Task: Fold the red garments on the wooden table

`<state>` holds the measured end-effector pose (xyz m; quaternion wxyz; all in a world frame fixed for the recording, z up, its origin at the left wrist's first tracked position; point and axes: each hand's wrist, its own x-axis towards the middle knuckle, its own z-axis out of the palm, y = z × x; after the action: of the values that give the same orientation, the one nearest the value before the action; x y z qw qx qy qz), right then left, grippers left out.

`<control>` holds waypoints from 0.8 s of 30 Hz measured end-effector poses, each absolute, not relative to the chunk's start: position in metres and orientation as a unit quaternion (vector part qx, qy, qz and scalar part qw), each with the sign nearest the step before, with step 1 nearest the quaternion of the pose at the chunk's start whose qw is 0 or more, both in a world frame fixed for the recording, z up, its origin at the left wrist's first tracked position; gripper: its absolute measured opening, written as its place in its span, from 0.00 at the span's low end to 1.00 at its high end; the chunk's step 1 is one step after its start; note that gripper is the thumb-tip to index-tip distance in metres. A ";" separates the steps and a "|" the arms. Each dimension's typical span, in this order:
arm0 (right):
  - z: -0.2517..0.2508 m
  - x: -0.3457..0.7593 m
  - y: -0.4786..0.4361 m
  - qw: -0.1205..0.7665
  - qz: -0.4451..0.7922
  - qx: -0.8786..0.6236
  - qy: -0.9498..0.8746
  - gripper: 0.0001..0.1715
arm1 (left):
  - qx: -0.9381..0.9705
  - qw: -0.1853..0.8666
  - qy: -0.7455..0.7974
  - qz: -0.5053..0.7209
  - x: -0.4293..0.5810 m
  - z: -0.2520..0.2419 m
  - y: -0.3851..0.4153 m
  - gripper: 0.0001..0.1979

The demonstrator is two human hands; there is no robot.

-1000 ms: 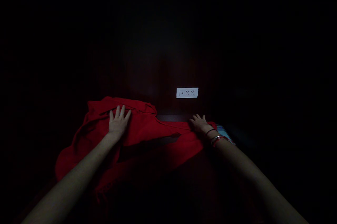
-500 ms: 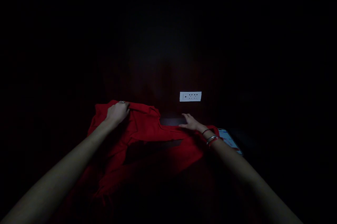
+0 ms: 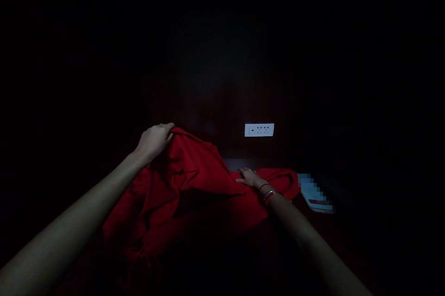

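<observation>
A red cloth garment [image 3: 194, 180] lies spread over a dark surface in a very dim room. My left hand [image 3: 155, 138] is closed on the garment's far left edge and holds it lifted off the surface. My right hand [image 3: 249, 178] rests flat on the garment's right part with its fingers stretched out, bangles on the wrist. The cloth hangs in folds between my two hands.
A white wall socket plate [image 3: 259, 129] shows on the dark wall behind the cloth. A light, flat object like a phone [image 3: 315, 192] lies to the right of the garment. Everything else is too dark to make out.
My left hand went from lying flat on the cloth to gripping its far edge and raising it. My right hand slid left along the cloth and stays flat.
</observation>
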<state>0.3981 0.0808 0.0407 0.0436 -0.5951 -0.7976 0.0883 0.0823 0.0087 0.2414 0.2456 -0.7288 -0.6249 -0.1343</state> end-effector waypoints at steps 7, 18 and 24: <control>0.039 0.419 0.076 0.027 0.104 -0.549 -0.829 0.36 | -0.699 0.234 -0.668 -0.105 0.052 0.240 0.022 0.21; 0.137 0.466 0.080 0.201 -0.024 -0.656 -0.727 0.17 | -0.688 0.189 -0.695 -0.093 0.035 0.242 0.034 0.20; 0.232 0.519 0.076 0.341 -0.076 -0.674 -0.651 0.15 | -0.679 0.183 -0.703 -0.105 0.021 0.246 0.037 0.19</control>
<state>0.5186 0.0757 0.2319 0.3405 -0.6740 -0.6512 -0.0756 0.0210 0.0371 0.2460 0.1828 -0.6794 -0.7028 -0.1053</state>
